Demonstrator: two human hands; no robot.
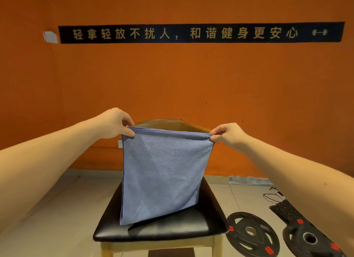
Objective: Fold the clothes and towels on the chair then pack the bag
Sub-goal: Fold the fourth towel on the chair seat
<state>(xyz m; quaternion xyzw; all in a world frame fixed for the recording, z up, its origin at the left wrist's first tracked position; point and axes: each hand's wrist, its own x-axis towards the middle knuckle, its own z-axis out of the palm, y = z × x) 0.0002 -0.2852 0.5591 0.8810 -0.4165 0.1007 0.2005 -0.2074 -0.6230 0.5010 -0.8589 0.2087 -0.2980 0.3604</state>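
Observation:
A blue towel (164,172) hangs doubled over in front of me, its top edge stretched level and its lower edge touching the black seat of the chair (172,230). My left hand (116,122) pinches the towel's top left corner. My right hand (228,135) pinches the top right corner. The chair's wooden backrest (172,123) shows just behind the towel's upper edge. No bag is in view.
Two black weight plates (251,232) (310,239) lie on the tiled floor right of the chair, with a black keyboard (285,210) and cables behind them. An orange wall with a dark banner (201,33) stands behind the chair.

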